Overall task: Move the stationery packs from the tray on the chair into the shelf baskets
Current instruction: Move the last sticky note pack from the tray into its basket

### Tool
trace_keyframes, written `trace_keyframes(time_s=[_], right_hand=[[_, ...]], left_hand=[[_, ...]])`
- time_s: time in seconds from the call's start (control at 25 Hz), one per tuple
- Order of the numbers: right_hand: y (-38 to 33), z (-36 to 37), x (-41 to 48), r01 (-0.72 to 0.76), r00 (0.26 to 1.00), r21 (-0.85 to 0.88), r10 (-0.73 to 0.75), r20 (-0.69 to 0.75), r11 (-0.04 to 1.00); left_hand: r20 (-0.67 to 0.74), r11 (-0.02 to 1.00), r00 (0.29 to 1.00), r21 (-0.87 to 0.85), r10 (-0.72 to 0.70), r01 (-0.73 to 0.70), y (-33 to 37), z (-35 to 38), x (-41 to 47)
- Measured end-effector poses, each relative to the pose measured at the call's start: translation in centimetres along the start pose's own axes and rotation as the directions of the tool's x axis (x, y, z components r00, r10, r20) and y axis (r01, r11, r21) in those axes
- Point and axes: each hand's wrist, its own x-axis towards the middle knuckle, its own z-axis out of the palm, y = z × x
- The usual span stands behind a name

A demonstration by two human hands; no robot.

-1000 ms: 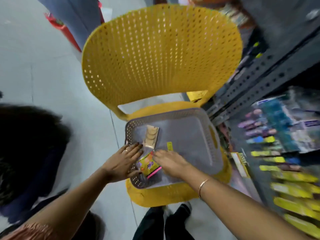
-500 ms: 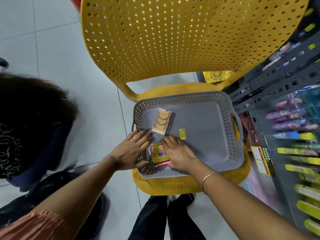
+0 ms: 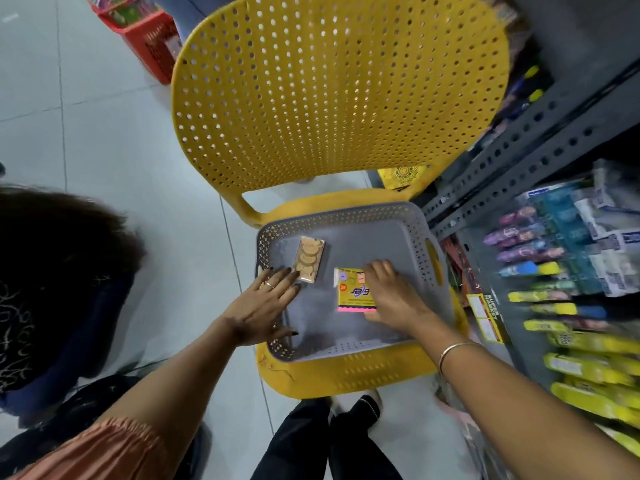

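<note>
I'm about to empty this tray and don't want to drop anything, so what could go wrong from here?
1. The right hand lies flat on the yellow and pink stationery pack without gripping it; it may slide.
2. The left hand presses the grey perforated plastic tray at the yellow chair seat's edge; it could tip.
3. The small tan card pack could be overlooked.

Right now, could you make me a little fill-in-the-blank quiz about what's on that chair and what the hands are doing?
1. The grey perforated plastic tray sits on a ____ perforated plastic chair.
2. The right hand rests on the yellow-and-pink stationery pack, while the left hand reaches toward the ____ pack of round pieces.
3. The tray holds ____ packs.

Missing words: yellow; tan; two
</note>
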Motion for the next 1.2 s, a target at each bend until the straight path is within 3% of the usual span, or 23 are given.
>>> trace_keyframes(time_s=[0.12, 0.28, 0.44, 0.6, 0.72, 0.88, 1.04, 1.2], right_hand=[[0.9, -5.9, -2.7, -0.102, 0.982, 0.029, 0.105, -0.154, 0.994], [1.0, -15.9, -7.3, -0.189, 0.903, 0.091, 0.21, -0.376, 0.978], [0.5, -27.4, -14.0, -0.268, 0.778, 0.117, 0.287, -0.559, 0.956], [1.0, -36.2, -24.5, -0.391, 0.636, 0.155, 0.388, -0.667, 0.907], [2.2, -39.5, -33.7, -0.527, 0.534, 0.189, 0.496, -0.685, 0.829], [4.6, -38.6, -45.9, -0.708, 0.365, 0.262, 0.658, -0.659, 0.656], [6.4, -34.1, -56.1, -0.823, 0.231, 0.336, 0.811, -0.538, 0.457], [7.5, -28.4, -62.1, -0.856, 0.189, 0.383, 0.899, -0.394, 0.348]], left_hand=[[-0.076, 1.0, 0.997, 0.001, -0.006, 0.006, 0.7, -4.6, 1.9], [-0.274, 0.999, 0.962, -0.032, -0.018, 0.009, 1.2, -13.2, 5.7], [-0.461, 0.998, 0.885, 0.009, 0.066, -0.069, 3.8, -24.1, 9.4], [-0.624, 0.977, 0.757, 0.057, 0.194, -0.204, 9.8, -33.8, 12.4], [-0.7, 0.935, 0.646, 0.091, 0.304, -0.342, 17.1, -39.4, 13.5], [-0.699, 0.801, 0.476, 0.238, 0.534, -0.55, 30.2, -43.1, 13.3], [-0.625, 0.703, 0.423, 0.302, 0.656, -0.644, 41.2, -43.0, 12.5], [-0.577, 0.628, 0.411, 0.241, 0.706, -0.74, 44.8, -39.8, 12.3]])
